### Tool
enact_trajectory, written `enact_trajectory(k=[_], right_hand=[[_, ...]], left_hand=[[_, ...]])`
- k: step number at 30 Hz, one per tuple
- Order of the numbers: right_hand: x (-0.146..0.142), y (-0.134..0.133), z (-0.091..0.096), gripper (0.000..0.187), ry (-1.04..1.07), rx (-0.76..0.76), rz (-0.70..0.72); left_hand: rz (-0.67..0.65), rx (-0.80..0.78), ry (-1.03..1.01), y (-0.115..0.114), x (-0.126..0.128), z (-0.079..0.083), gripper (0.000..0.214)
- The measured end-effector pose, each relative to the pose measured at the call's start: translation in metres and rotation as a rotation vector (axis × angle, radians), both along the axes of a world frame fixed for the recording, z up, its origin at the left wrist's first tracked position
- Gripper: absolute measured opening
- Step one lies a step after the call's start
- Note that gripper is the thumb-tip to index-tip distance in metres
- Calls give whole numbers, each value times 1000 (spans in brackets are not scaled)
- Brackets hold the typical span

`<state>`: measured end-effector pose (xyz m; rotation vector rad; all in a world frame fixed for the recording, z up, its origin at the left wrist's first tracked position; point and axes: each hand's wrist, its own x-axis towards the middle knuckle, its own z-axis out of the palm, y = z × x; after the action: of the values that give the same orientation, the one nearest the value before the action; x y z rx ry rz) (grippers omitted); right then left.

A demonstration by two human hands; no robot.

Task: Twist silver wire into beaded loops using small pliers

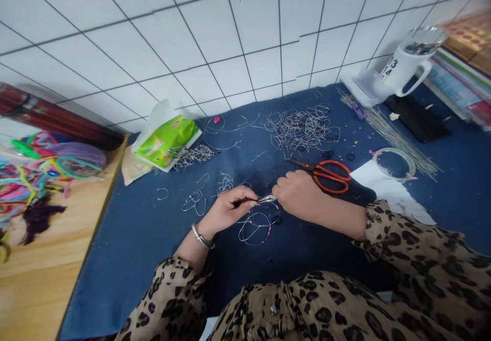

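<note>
My left hand (231, 205) pinches a thin wire between thumb and fingertips. Closed around a pair of pliers (267, 198) is my right hand (299, 192), and the metal jaws point left and meet the wire at my left fingertips. Just below lies a looped wire piece with pink beads (256, 228) on the blue cloth. Small bent wires (195, 203) lie left of my left hand. Scissors with orange-red handles (332, 176) rest right beside my right hand. The pliers' handles are hidden inside my right fist.
A tangled heap of bent wires (301, 129) lies near the tiled wall. Straight wires (402, 139), a clear ring-shaped roll (394, 163) and a white mug (408, 67) are at the right. A green tissue pack (169, 139) and colourful pipe cleaners (42, 169) are at the left.
</note>
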<state>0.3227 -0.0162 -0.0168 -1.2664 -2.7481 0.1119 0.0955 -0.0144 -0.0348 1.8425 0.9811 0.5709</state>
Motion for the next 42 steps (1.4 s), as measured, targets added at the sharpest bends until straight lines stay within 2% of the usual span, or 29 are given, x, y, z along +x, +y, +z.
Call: enact_trajectory(k=[4,9,19,22,26,28,32,42], right_hand=[[0,1,-1,22,11,-2,-11],[0,2,-3,19,22,-12,-30],[0,1,-6,22,41,36,-16],[0,1,-6,22,38,69,-22],[-1,3,-6,20,45,116,-33],[-1,5,-7,19,48,136,-40],[-3,7,-9,18,40,161,-49],[-7,8,-10,20,6,138,-45]], left_hand=[[7,-182,-72,0,1,4,11],[13,-321,-151,1,1,7,17],[74,-380,-146,-3,10,11,15],[116,-324,-92,-5,11,15,13],[166,-73,-2,-6,9,23,14],[159,-5,26,-6,7,26,13],[181,10,28,-6,4,24,11],[262,-55,-85,-4,5,9,14]])
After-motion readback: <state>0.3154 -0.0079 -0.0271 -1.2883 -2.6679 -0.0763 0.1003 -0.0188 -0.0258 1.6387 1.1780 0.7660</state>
